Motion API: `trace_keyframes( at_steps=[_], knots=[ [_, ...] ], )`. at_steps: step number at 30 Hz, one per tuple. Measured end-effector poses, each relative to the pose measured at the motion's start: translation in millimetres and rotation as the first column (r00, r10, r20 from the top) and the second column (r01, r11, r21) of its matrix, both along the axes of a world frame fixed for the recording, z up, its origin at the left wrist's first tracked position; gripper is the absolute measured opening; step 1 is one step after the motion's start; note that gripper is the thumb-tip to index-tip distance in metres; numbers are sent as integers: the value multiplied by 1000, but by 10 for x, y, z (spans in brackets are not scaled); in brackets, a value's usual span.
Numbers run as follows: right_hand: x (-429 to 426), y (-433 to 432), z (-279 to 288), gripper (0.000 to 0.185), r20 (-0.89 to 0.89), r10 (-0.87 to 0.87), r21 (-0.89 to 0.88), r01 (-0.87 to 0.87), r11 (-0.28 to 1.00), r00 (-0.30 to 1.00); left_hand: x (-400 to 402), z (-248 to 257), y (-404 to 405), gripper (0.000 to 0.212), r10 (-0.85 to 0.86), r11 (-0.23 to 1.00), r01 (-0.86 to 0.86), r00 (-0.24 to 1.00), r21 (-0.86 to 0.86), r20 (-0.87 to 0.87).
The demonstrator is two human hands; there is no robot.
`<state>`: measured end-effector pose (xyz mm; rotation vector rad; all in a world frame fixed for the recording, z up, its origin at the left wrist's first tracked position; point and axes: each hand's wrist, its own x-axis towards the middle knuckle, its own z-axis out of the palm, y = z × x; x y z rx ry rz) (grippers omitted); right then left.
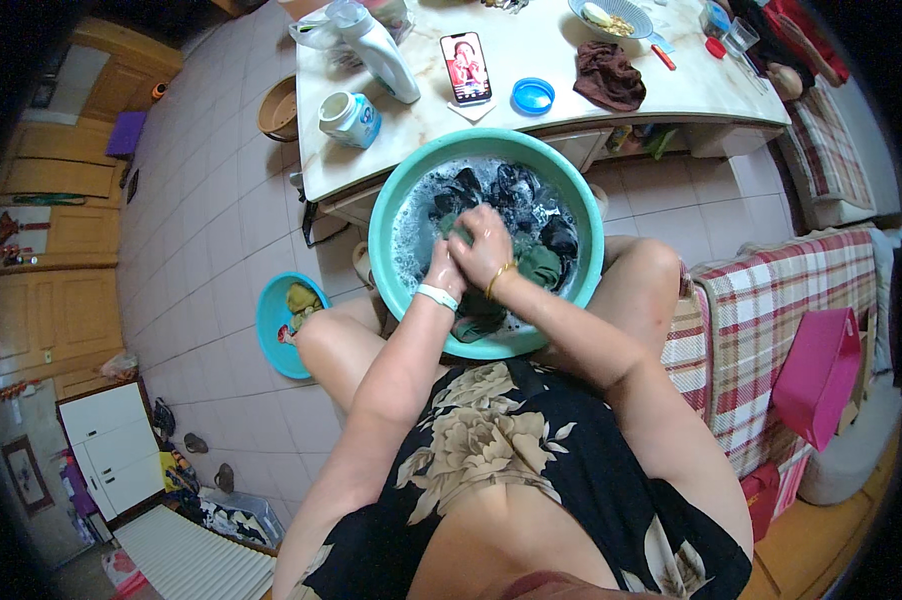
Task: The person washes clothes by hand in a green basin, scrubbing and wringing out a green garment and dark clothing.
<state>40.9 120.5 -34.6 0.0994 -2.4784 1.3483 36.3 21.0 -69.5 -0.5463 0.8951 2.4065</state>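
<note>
A large green plastic basin (pixel 593 247) stands between my knees, holding soapy water and wet dark clothes. Both hands meet over its middle. My left hand (pixel 445 268) wears a pale wristband at the wrist and is closed on a dark green cloth (pixel 538 264). Pressed against it from the right, my right hand (pixel 486 238), with a gold bangle, grips the same cloth, a bunch of which shows above the fingers. Black wet fabric (pixel 514 184) floats in the suds behind my hands. The fingers partly hide each other and the cloth between them.
Beyond the basin is a marble-look table (pixel 526 60) with a phone (pixel 466 69), white bottle (pixel 379 56), open tub (pixel 350 120), blue lid (pixel 533 95) and brown cloth (pixel 609 76). A smaller blue basin (pixel 271 337) holds clothes at left. A plaid-covered sofa (pixel 751 315) is right. Another person's arm (pixel 803 37) shows at far right.
</note>
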Motion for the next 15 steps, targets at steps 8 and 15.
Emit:
trace_keyframes(
  at_steps=[8, 15],
  knots=[
    [-356, 151, -79, 25, 70, -142, 15, 141, 990, 987, 36, 409, 342, 47, 74, 841, -107, 994, -531, -84],
    [8, -252, 273, 20, -67, 60, -88, -65, 994, 996, -125, -602, -285, 36, 81, 906, 46, 957, 420, -279]
  ],
)
